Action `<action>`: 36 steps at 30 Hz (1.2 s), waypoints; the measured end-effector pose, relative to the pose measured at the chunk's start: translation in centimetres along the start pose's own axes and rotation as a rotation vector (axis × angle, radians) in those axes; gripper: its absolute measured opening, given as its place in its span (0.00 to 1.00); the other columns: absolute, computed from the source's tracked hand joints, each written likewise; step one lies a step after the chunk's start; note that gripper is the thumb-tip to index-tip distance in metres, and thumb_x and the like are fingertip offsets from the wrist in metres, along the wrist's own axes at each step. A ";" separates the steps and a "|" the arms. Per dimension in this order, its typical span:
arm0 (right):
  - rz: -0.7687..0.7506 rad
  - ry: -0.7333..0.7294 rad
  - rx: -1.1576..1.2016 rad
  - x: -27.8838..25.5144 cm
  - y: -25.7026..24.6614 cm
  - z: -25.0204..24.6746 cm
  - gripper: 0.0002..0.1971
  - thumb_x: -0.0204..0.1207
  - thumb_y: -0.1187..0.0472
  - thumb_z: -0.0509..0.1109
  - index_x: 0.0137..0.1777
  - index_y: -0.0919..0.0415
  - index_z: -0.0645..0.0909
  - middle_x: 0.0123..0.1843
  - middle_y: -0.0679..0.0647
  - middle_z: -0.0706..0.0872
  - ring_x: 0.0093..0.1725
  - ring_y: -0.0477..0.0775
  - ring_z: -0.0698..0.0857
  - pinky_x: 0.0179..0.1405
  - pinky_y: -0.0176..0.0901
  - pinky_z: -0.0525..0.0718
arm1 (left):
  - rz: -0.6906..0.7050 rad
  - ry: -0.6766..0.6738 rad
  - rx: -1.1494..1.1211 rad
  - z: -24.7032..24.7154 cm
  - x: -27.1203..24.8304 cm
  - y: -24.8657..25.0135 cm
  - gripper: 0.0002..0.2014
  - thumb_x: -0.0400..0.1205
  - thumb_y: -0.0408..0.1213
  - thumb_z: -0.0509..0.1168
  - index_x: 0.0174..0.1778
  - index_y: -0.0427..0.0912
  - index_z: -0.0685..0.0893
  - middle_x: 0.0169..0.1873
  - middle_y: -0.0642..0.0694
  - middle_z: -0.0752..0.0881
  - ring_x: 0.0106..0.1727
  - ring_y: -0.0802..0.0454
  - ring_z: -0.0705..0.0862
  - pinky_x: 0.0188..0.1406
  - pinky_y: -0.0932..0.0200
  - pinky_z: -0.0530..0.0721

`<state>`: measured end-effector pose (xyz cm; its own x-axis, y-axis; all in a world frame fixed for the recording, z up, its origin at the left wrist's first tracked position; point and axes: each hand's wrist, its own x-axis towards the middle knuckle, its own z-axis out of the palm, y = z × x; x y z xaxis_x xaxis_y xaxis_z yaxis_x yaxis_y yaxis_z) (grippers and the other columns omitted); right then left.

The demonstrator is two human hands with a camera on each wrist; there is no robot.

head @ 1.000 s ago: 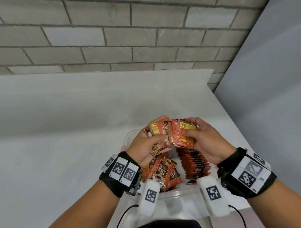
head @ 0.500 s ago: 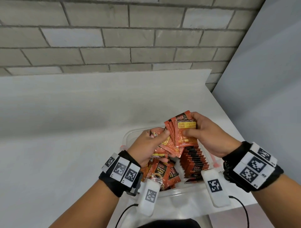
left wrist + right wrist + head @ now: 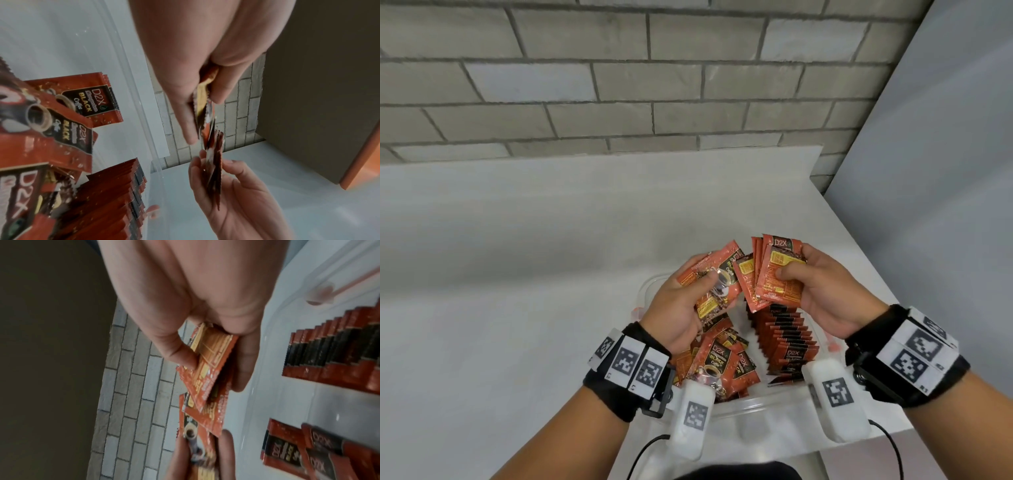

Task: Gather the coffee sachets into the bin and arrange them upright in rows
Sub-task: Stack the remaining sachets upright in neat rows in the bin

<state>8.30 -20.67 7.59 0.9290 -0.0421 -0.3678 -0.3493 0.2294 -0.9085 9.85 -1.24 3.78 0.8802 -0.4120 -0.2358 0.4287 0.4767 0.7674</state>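
Your left hand [image 3: 681,305] pinched a few coffee sachets [image 3: 717,281] between thumb and curled fingers, while your right hand [image 3: 822,291] gripped a fanned stack [image 3: 777,274], thumb pressed on its front; both bunches met just above the clear bin [image 3: 739,411], where a row [image 3: 787,335] stood upright below your right fingers and a loose heap [image 3: 722,363] lay under your left

Setting: plain indoor workroom, type otherwise undeterminable. Evidence: grey brick wall [image 3: 619,78], bare white table [image 3: 517,274], smooth grey partition [image 3: 945,171].
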 end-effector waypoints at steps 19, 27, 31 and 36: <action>-0.216 -0.215 -0.534 -0.7 0.3 3.6 0.17 0.80 0.62 0.67 0.67 0.52 0.71 0.64 0.56 0.82 0.61 0.51 0.84 0.63 0.45 0.82 | -0.099 -0.156 -0.055 1.5 1.0 -0.2 0.18 0.74 0.34 0.67 0.60 0.35 0.82 0.50 0.38 0.87 0.48 0.46 0.87 0.51 0.53 0.85; -0.384 -0.196 -1.154 -1.6 -0.4 3.4 0.54 0.64 0.36 0.72 0.83 0.42 0.41 0.83 0.39 0.41 0.81 0.42 0.43 0.81 0.50 0.51 | -0.202 -0.096 -0.070 1.1 1.5 -0.3 0.11 0.69 0.28 0.69 0.47 0.33 0.83 0.38 0.38 0.84 0.36 0.46 0.84 0.35 0.56 0.84; -0.509 -0.357 -1.378 -2.3 -0.6 4.2 0.65 0.55 0.41 0.83 0.78 0.33 0.32 0.83 0.38 0.42 0.81 0.40 0.42 0.80 0.48 0.46 | -0.197 -0.094 -0.046 1.7 1.2 -0.4 0.04 0.68 0.26 0.67 0.37 0.35 0.83 0.28 0.40 0.81 0.28 0.48 0.82 0.29 0.59 0.82; -0.584 -0.310 -1.514 -2.1 -0.3 4.1 0.55 0.66 0.47 0.78 0.83 0.42 0.40 0.78 0.44 0.60 0.76 0.45 0.58 0.76 0.44 0.54 | -0.185 -0.147 -0.078 1.9 0.8 0.0 0.06 0.70 0.29 0.64 0.41 0.35 0.82 0.33 0.40 0.81 0.36 0.49 0.81 0.37 0.58 0.80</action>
<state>7.01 -16.64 9.46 0.8922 0.4492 -0.0465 0.4115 -0.8512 -0.3257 10.17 -3.10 4.73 0.7483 -0.6039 -0.2745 0.5994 0.4383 0.6698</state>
